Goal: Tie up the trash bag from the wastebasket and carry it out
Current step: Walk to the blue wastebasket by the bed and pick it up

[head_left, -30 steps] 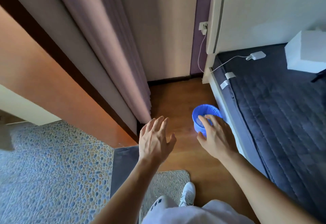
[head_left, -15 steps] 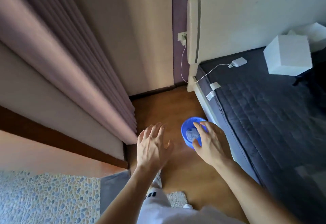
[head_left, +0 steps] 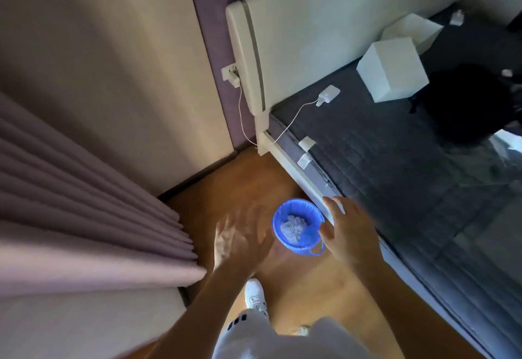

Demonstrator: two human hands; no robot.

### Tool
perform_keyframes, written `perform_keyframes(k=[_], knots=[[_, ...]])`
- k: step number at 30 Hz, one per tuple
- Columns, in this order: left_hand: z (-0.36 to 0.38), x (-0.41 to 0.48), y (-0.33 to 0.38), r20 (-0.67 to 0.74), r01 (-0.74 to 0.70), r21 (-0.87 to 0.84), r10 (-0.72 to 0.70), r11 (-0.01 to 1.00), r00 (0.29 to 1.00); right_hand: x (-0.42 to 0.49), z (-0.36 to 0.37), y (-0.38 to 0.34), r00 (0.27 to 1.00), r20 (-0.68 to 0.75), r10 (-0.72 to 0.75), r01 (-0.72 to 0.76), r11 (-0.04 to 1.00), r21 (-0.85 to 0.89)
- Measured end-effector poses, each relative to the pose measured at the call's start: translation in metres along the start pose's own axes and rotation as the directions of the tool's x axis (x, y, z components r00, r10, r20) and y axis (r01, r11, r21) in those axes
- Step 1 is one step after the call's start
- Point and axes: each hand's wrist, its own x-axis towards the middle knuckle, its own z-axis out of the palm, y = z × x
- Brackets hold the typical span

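A small blue plastic wastebasket [head_left: 293, 247] stands on the wooden floor beside the bed frame. Crumpled white trash in a clear bag [head_left: 293, 227] fills its inside. My left hand [head_left: 240, 241] hovers just left of the basket, fingers spread, blurred by motion, holding nothing. My right hand [head_left: 348, 231] hangs over the basket's right rim with fingers apart, empty, and I cannot tell whether it touches the rim.
A bed with a dark quilted mattress [head_left: 395, 166] runs along the right, with white boxes [head_left: 392, 72] and a charger with cable [head_left: 327, 94] on it. Mauve curtains [head_left: 84, 203] hang at left. A narrow strip of wooden floor [head_left: 310, 288] lies between them.
I have stepped closer into the gap by the bed. Both hands have come nearer the basket and spread to either side of it, uncovering the basket's inside.
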Motion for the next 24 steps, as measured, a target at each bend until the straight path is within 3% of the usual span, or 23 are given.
perform_keyframes(k=[11, 15, 18, 24], knots=[[0.030, 0.059, -0.027, 0.096, -0.173, -0.014, 0.174, 0.985, 0.980, -0.008, 0.021, -0.004, 0.981, -0.080, 0.175, -0.180, 0.982, -0.051], [0.030, 0.064, -0.009, 0.081, -0.186, -0.011, 0.186, 0.982, 0.979, -0.013, 0.021, 0.009, 0.985, -0.092, 0.145, -0.150, 0.987, -0.054], [0.027, 0.061, 0.006, 0.033, -0.196, -0.016, 0.196, 0.981, 0.980, -0.015, 0.028, 0.019, 0.991, -0.055, 0.122, -0.125, 0.990, -0.060], [0.051, 0.060, 0.019, 0.080, -0.234, 0.034, 0.231, 0.972, 0.970, -0.010, 0.049, 0.032, 0.989, 0.056, 0.134, -0.134, 0.991, -0.009]])
